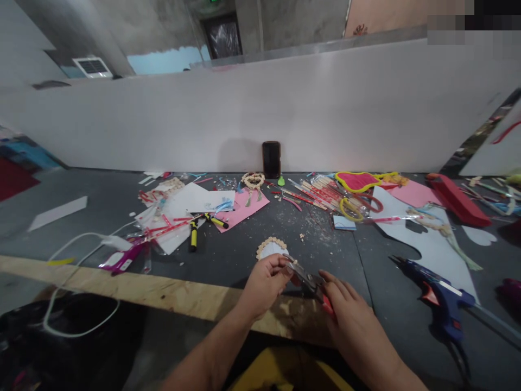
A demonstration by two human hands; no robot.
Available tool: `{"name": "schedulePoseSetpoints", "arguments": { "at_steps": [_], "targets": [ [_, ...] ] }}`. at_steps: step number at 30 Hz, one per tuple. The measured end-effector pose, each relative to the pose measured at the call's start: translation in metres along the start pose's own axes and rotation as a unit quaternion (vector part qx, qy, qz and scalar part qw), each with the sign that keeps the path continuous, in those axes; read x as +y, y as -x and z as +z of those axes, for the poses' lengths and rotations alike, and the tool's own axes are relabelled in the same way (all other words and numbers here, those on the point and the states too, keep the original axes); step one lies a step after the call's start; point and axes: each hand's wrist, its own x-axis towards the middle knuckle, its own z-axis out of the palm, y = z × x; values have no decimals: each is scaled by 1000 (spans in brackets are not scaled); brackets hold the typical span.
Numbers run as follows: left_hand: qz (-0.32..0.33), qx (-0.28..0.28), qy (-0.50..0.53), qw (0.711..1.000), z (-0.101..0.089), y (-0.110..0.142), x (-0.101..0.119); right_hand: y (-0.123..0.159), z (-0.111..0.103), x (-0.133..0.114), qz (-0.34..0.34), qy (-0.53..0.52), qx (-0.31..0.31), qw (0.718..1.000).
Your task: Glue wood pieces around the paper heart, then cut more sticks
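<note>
My right hand (352,315) is wrapped round the red handles of a pair of pliers (307,279), whose metal jaws point left toward my other hand. Close to the jaw tips, my left hand (264,285) is closed in a pinch. A small pale piece (295,263) shows at the jaws; its kind is too small to tell. Just beyond my left fingers lies a round white disc (272,250) edged with small tan pieces, partly hidden by that hand.
A blue glue gun (442,304) lies at right beside cut white paper (427,250). Yellow-and-black handled pliers (194,236), pink paper (244,212) and packaged sticks (317,193) litter the table. A phone (271,159) leans on the white partition (183,119). A white cable (52,304) hangs at left.
</note>
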Motion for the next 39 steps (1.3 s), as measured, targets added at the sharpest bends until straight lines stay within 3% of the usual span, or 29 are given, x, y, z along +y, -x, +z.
{"name": "schedulePoseSetpoints", "arguments": {
  "at_steps": [7,11,18,21,26,33,39],
  "targets": [
    [19,-8,-23,1000,-2,-3,-3,3,-2,2,-7,-53,38,998],
    [20,-25,-46,998,0,-4,3,-1,-5,3,-30,-56,-1,998],
    [72,-11,-97,993,2,-13,3,-12,-10,6,-9,-44,-60,997],
    [26,-6,-65,998,0,-17,-3,-14,-13,7,-7,-43,-83,996],
    [-107,-73,25,991,-3,-20,-4,-12,-17,13,-26,-48,-92,994],
    [-163,-158,77,971,-10,-21,2,-6,-22,16,-64,-72,-85,992],
    [-147,-148,71,975,0,-24,-2,-5,-19,11,-9,-66,-101,993]
  ]
}}
